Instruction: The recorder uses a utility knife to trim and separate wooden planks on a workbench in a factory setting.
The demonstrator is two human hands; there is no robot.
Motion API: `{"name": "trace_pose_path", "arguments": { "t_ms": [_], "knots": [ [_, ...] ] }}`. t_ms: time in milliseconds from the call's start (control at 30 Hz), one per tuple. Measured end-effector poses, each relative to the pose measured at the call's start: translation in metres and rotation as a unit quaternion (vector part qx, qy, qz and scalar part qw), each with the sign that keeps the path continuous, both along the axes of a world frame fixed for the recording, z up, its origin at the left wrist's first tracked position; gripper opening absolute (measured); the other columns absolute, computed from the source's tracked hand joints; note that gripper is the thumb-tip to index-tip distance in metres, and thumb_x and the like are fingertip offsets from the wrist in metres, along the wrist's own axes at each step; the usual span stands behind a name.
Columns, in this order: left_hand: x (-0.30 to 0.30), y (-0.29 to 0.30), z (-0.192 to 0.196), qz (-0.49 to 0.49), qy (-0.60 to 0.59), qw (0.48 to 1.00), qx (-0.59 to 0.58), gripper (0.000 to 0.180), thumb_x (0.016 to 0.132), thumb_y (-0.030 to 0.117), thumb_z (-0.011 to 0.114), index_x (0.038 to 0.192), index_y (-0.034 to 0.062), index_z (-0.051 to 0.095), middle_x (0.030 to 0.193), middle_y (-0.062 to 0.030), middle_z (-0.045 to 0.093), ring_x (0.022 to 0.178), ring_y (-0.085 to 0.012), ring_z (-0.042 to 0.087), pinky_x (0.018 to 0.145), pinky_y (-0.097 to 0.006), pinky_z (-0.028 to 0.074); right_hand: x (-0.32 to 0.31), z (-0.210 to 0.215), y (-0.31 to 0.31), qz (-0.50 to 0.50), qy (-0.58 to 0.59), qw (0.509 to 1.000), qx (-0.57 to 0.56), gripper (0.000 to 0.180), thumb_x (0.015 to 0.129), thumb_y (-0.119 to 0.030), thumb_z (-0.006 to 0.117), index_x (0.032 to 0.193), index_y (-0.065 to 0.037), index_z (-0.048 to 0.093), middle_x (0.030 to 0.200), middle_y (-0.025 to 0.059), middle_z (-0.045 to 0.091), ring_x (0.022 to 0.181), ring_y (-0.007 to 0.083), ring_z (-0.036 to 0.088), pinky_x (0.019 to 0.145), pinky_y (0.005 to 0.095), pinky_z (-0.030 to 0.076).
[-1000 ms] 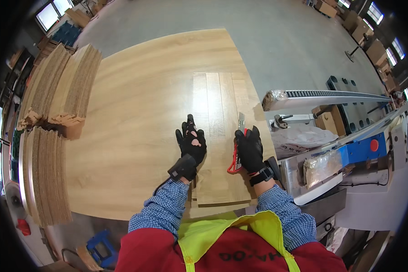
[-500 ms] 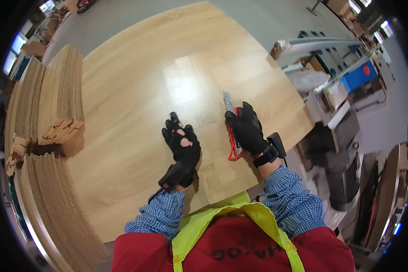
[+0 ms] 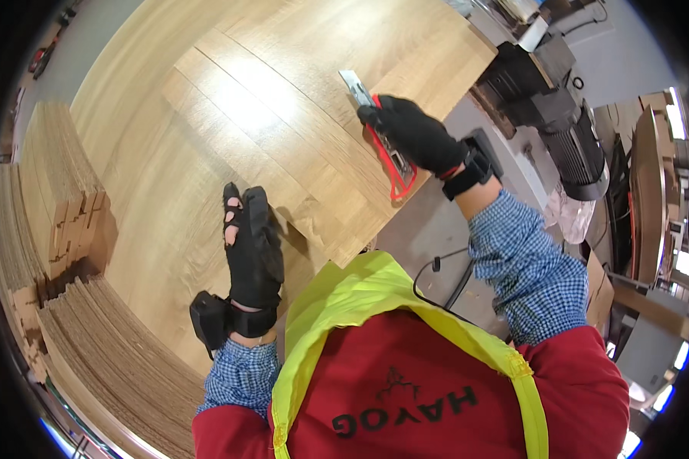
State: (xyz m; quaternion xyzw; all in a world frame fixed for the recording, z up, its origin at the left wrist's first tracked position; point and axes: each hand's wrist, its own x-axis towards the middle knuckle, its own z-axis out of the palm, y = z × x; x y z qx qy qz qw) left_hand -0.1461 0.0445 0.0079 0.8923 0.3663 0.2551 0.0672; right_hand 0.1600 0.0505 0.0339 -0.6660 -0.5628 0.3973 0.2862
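Note:
My right hand (image 3: 421, 138), in a black glove, is closed round a utility knife (image 3: 396, 172) with a red-edged handle. Its wide metal blade points up and to the left, above the wood surface. My left hand (image 3: 254, 249), in a black glove with bare skin showing at the fingers, is open, its fingers stretched forward and holding nothing. It is over the light wood board (image 3: 153, 191), beside the corner of the planks (image 3: 283, 153), which lie side by side with thin seams. Whether the left palm touches the board cannot be told.
Stacks of wood boards (image 3: 122, 375) stand along the left, with more boards (image 3: 61, 176) behind them. A black ribbed motor (image 3: 578, 153) is beyond the table's right edge. A dark cable (image 3: 444, 264) hangs by my apron. Tall curved panels (image 3: 647, 199) stand at far right.
The view has turned and come nearer the table's front. My left hand has shifted left, away from the knife, its fingers now straighter. The right hand still grips the knife, now farther from the left.

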Motion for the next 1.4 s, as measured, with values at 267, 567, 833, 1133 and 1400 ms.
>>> {"name": "trace_pose_path", "arguments": {
  "t_ms": [267,567,833,1133,1400],
  "knots": [
    [0.003,0.017,-0.011,0.011,-0.025,0.988,-0.152,0.052,0.086,0.002,0.062,0.135,-0.0009,0.047,0.129,-0.0245,0.052,0.127,-0.0366,0.045,0.108,-0.042,0.034,0.01,0.006,-0.039,-0.067,-0.095,0.986,0.122,0.04,0.099,-0.036,0.045,0.088,0.0,0.057,0.073,0.0207,0.057,0.074,0.0372,0.058,0.069,0.0426,0.044],
    [-0.057,0.336,-0.032,0.057,-0.045,0.991,-0.111,0.083,0.084,0.028,0.075,0.145,-0.0053,0.029,0.148,-0.0218,0.036,0.138,-0.0276,0.033,0.112,-0.035,0.03,-0.082,0.019,-0.155,-0.282,0.211,0.936,-0.01,0.027,0.097,-0.024,0.046,0.108,-0.002,0.058,0.085,0.0089,0.057,0.081,0.0198,0.057,0.074,0.0345,0.045],
    [-0.043,0.381,-0.03,-0.083,-0.109,0.904,-0.404,0.058,0.08,-0.003,0.073,0.133,-0.0053,0.049,0.107,-0.0011,0.056,0.099,-0.0089,0.054,0.086,-0.021,0.046,-0.124,0.015,-0.121,-0.185,-0.121,0.972,0.085,0.029,0.076,0.008,0.052,0.103,-0.003,0.052,0.082,0.0182,0.055,0.079,0.0372,0.056,0.071,0.0433,0.046],
    [-0.052,0.345,-0.014,-0.011,-0.104,0.918,-0.383,0.074,0.081,0.011,0.076,0.142,-0.007,0.036,0.134,-0.0123,0.049,0.124,-0.0173,0.045,0.105,-0.029,0.035,-0.094,0.022,-0.117,-0.092,-0.119,0.984,0.093,0.032,0.079,0.004,0.056,0.11,-0.001,0.051,0.084,0.0168,0.056,0.074,0.0353,0.057,0.067,0.0406,0.047],
    [-0.088,0.309,-0.024,0.103,-0.168,0.936,-0.293,0.072,0.084,0.019,0.075,0.142,-0.0037,0.038,0.141,-0.0141,0.043,0.131,-0.0192,0.038,0.108,-0.03,0.032,-0.047,0.027,-0.131,-0.007,-0.054,0.995,-0.086,0.013,0.092,-0.018,0.054,0.092,-0.006,0.054,0.071,0.0096,0.056,0.065,0.0245,0.056,0.057,0.0355,0.045]
  ]
}}
